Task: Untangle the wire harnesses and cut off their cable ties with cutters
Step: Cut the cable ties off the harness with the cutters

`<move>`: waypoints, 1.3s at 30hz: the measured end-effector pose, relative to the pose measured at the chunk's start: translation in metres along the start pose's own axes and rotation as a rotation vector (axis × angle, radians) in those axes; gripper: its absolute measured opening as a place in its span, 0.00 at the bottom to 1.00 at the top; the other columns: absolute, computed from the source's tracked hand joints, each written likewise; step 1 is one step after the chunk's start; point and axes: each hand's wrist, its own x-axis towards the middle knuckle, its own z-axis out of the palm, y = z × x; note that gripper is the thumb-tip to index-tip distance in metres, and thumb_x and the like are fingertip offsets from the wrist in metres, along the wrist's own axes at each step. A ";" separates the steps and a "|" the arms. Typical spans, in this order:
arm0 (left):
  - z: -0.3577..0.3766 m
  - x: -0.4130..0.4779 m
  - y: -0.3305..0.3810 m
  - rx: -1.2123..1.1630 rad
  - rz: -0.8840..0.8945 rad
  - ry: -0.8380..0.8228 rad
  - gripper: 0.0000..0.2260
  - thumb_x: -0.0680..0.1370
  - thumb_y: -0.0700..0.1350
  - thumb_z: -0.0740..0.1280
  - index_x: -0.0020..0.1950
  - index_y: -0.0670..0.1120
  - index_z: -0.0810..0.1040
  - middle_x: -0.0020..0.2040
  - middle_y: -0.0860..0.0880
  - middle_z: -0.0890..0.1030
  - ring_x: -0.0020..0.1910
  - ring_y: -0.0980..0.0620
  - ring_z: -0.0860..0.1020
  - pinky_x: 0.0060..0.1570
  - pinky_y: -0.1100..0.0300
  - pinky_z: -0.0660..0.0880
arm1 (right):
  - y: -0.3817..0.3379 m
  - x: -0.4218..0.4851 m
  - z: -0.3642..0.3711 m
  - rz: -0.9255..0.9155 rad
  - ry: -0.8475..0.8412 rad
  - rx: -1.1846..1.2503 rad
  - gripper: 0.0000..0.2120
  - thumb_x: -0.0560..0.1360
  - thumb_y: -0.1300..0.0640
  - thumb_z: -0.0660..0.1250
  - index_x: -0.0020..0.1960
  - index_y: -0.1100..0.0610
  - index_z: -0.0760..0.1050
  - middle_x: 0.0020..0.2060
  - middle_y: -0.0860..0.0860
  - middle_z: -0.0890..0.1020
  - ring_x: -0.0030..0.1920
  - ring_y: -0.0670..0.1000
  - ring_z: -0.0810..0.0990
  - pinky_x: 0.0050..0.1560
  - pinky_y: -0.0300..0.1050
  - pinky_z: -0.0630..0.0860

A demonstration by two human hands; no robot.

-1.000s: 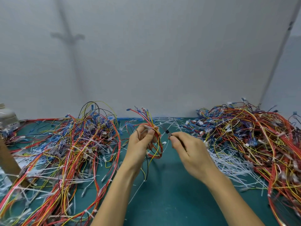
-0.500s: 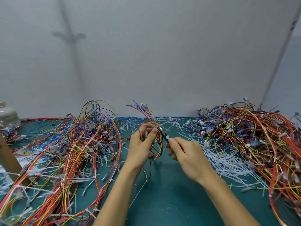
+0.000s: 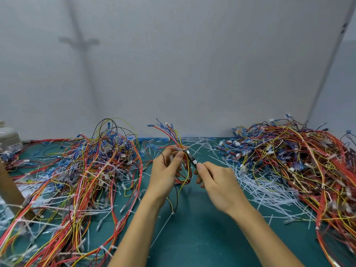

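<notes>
My left hand grips a small wire harness of red, yellow, blue and black wires, held upright above the green mat. A white cable tie wraps the harness just above my left fingers. My right hand holds small cutters, whose dark jaws reach up to the tie. Most of the cutters' handles are hidden inside my right palm. A long white tie tail hangs from the harness down to the mat.
A big tangle of harnesses covers the left of the mat and another pile fills the right. Cut white tie scraps lie between my right hand and the right pile. A brown post and a grey container stand far left.
My right hand has brought the cutters left and up, from clear of the harness to the cable tie. My left hand raised the harness slightly and turned it.
</notes>
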 end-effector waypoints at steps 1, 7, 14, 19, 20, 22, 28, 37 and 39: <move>0.000 0.000 0.000 -0.003 -0.007 -0.002 0.04 0.81 0.40 0.64 0.51 0.44 0.78 0.32 0.58 0.75 0.31 0.59 0.68 0.32 0.66 0.67 | 0.000 0.000 0.001 0.005 0.000 0.003 0.21 0.82 0.46 0.56 0.42 0.59 0.78 0.34 0.53 0.82 0.39 0.57 0.80 0.47 0.57 0.76; 0.001 0.000 0.000 -0.003 -0.020 -0.013 0.05 0.81 0.39 0.63 0.50 0.45 0.78 0.30 0.58 0.74 0.31 0.58 0.68 0.30 0.66 0.68 | 0.000 0.000 0.002 0.026 -0.005 0.027 0.20 0.83 0.47 0.56 0.41 0.57 0.78 0.33 0.48 0.82 0.38 0.52 0.81 0.47 0.55 0.77; 0.000 0.000 0.000 0.017 -0.027 -0.022 0.06 0.81 0.39 0.63 0.48 0.46 0.79 0.28 0.59 0.73 0.31 0.59 0.70 0.33 0.62 0.69 | 0.000 -0.001 0.002 0.050 -0.012 0.078 0.21 0.83 0.48 0.56 0.40 0.57 0.79 0.30 0.50 0.81 0.35 0.51 0.80 0.45 0.58 0.78; 0.000 0.001 0.000 0.011 -0.040 -0.009 0.07 0.81 0.39 0.64 0.46 0.47 0.80 0.29 0.55 0.71 0.33 0.55 0.70 0.35 0.56 0.68 | -0.002 -0.001 0.002 0.047 -0.021 0.078 0.21 0.83 0.49 0.55 0.39 0.56 0.79 0.29 0.49 0.80 0.35 0.52 0.80 0.46 0.57 0.78; 0.000 0.000 0.000 0.009 -0.043 -0.009 0.07 0.80 0.39 0.64 0.45 0.47 0.80 0.29 0.55 0.71 0.33 0.55 0.70 0.36 0.55 0.68 | -0.002 -0.001 0.002 0.045 -0.021 0.076 0.21 0.83 0.49 0.55 0.39 0.57 0.79 0.29 0.49 0.80 0.35 0.52 0.80 0.46 0.57 0.78; 0.000 0.000 0.001 0.004 -0.054 -0.013 0.07 0.80 0.38 0.64 0.46 0.46 0.80 0.30 0.56 0.73 0.33 0.57 0.71 0.38 0.52 0.69 | -0.001 -0.002 0.001 0.043 -0.020 0.071 0.22 0.83 0.49 0.55 0.39 0.57 0.79 0.29 0.50 0.80 0.35 0.53 0.80 0.46 0.57 0.77; 0.001 -0.001 0.004 -0.047 -0.092 0.006 0.08 0.80 0.37 0.64 0.48 0.46 0.81 0.38 0.46 0.76 0.34 0.57 0.74 0.39 0.54 0.71 | 0.002 -0.001 0.004 0.066 0.035 0.129 0.21 0.83 0.48 0.56 0.38 0.54 0.79 0.29 0.49 0.80 0.33 0.49 0.80 0.44 0.55 0.78; -0.006 0.004 0.006 -0.512 -0.258 -0.071 0.15 0.68 0.32 0.63 0.54 0.37 0.78 0.48 0.44 0.79 0.34 0.52 0.78 0.34 0.65 0.74 | 0.016 0.005 0.006 0.138 0.230 0.228 0.06 0.74 0.47 0.72 0.44 0.48 0.76 0.32 0.48 0.79 0.32 0.45 0.74 0.35 0.37 0.70; -0.006 0.003 0.007 -0.599 -0.263 -0.135 0.16 0.68 0.39 0.64 0.53 0.37 0.79 0.49 0.44 0.81 0.34 0.52 0.77 0.35 0.64 0.75 | 0.015 0.004 0.010 0.124 0.215 0.301 0.05 0.74 0.54 0.73 0.45 0.49 0.77 0.34 0.45 0.81 0.34 0.43 0.76 0.39 0.38 0.73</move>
